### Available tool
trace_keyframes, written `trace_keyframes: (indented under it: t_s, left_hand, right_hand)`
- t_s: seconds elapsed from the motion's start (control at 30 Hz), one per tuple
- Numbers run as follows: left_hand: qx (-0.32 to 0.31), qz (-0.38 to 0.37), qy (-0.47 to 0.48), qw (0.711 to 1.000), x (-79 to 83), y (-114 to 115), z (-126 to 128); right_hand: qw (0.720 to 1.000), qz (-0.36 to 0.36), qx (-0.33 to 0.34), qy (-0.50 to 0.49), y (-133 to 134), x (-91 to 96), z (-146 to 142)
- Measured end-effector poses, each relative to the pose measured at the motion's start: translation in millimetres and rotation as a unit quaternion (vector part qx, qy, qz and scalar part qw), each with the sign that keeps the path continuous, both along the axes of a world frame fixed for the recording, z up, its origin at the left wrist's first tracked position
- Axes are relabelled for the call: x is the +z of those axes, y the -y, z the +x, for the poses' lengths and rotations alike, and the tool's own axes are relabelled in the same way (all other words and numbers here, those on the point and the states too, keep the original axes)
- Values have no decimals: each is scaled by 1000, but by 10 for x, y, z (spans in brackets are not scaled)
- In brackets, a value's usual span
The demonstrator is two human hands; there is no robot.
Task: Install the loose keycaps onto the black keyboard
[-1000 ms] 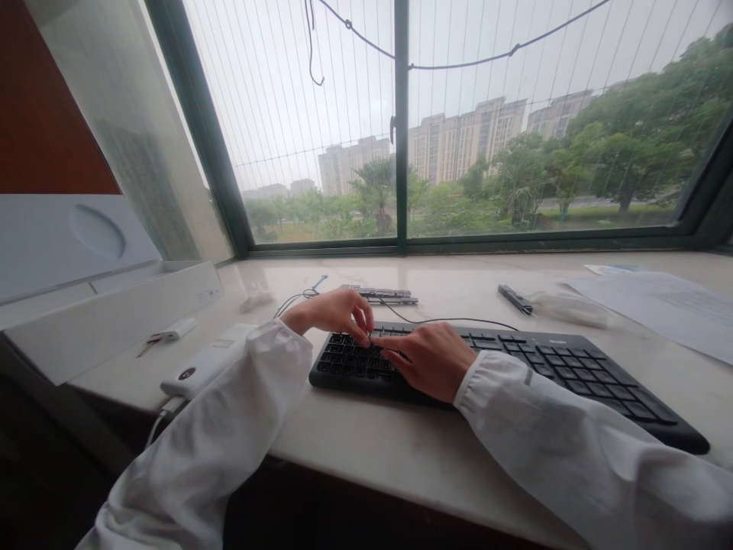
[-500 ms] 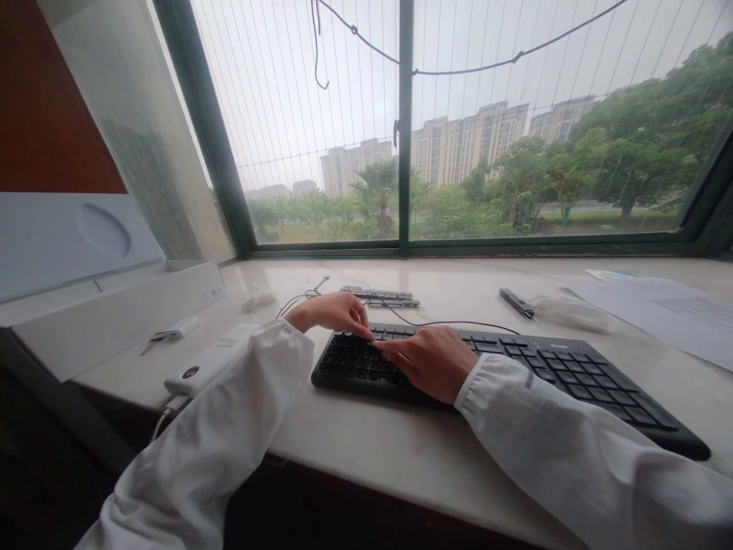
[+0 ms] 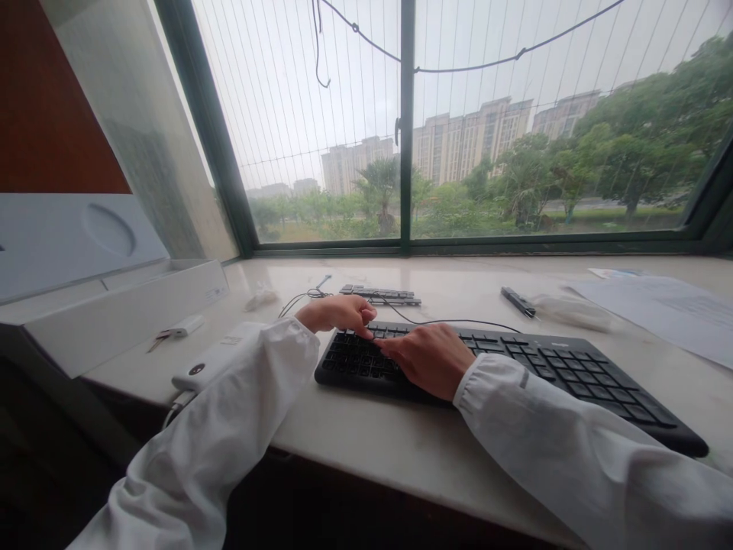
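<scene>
A black keyboard (image 3: 578,367) lies on the white sill. Across its left part the keycaps are off and dark sockets (image 3: 358,360) show, while the right part carries keycaps. My left hand (image 3: 339,313) reaches over the upper left of the keyboard, fingers curled and thumb pointing down to the keys. From the right, my right hand (image 3: 429,357) rests over the middle, its closed fingertips meeting the left ones at the same spot. Whatever is between the fingertips is too small to make out. Rows of loose keycaps (image 3: 381,295) lie behind the keyboard.
The keyboard cable (image 3: 452,321) runs behind it. On the left are a white power bank (image 3: 221,357), a small white adapter (image 3: 186,326) and an open white box (image 3: 126,309). A dark stick-like tool (image 3: 518,302), a plastic bag (image 3: 573,312) and papers (image 3: 658,305) lie to the right.
My left hand has shifted slightly and its fingers are curled tighter, the thumb pressing down at the keys. My right hand stays nearly still. The view has moved a little.
</scene>
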State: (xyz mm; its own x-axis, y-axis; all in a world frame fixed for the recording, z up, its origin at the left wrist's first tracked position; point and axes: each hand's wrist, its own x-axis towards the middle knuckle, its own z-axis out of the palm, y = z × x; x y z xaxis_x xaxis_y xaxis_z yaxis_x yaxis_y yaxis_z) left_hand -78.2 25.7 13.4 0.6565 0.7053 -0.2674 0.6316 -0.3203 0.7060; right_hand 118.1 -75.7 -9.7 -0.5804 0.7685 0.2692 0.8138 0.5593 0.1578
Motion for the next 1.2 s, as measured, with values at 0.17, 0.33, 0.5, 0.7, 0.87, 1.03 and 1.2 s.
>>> trace_keyframes:
  t_s: [0.17, 0.33, 0.5, 0.7, 0.87, 1.03, 1.2]
  left_hand:
    - [3, 12, -9, 1000, -7, 11, 22]
    - [-6, 53, -19, 998, 32, 55, 67]
    - [1, 66, -24, 998, 72, 118, 100]
    - [-2, 80, -18, 997, 72, 121, 109]
    - [-23, 106, -54, 993, 38, 131, 130]
    - [-4, 30, 15, 999, 2, 112, 52]
    - [137, 99, 149, 974, 31, -17, -96]
  right_hand:
    - [1000, 11, 10, 21, 28, 63, -29]
    - [998, 29, 30, 36, 29, 68, -46]
    - [997, 28, 42, 50, 13, 47, -51]
    - [994, 46, 64, 73, -1, 46, -53]
    - [995, 32, 71, 68, -17, 28, -58]
    - [995, 39, 76, 54, -23, 3, -55]
    - [996, 58, 64, 24, 5, 48, -19]
